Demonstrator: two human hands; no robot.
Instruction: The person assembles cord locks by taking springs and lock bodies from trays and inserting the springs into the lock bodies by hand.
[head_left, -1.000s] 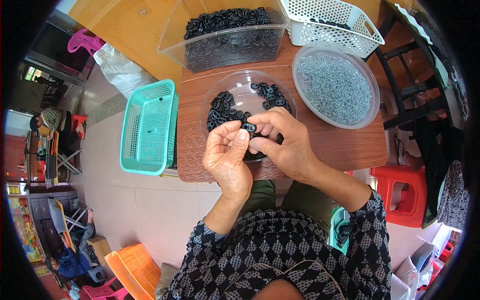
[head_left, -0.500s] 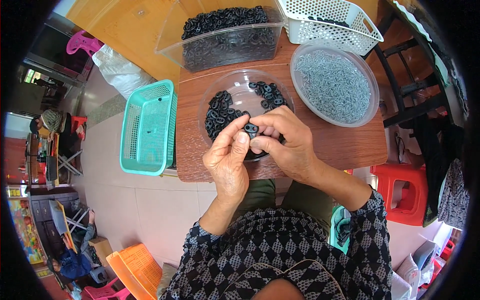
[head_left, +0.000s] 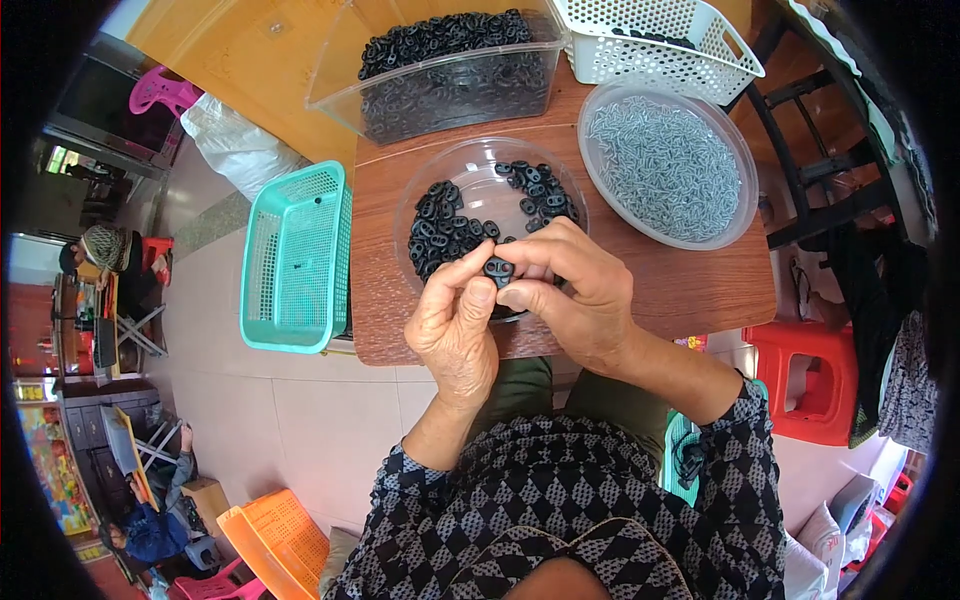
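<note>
My left hand [head_left: 455, 330] and my right hand [head_left: 585, 290] meet above the near side of a clear round bowl [head_left: 490, 165]. Between their fingertips is a small black two-holed piece [head_left: 498, 267], pinched by the left thumb and forefinger. The right thumb and forefinger close on its other side; whether they also hold something small is hidden. Loose black pieces [head_left: 435, 225] of the same kind lie in the bowl, heaped left and right around a bare patch. To the right, a round translucent tub [head_left: 665, 165] is full of small silvery metal pins or screws.
A clear bin [head_left: 455, 85] of black pieces stands at the table's back, beside a white perforated basket [head_left: 660, 60]. Left of the wooden table [head_left: 690, 285] is a green basket [head_left: 297, 260]. A red stool [head_left: 800, 385] stands at right. Two people work far left.
The black piece has turned slightly between my fingertips and sits a little lower and further left. My right fingers have shifted slightly around it.
</note>
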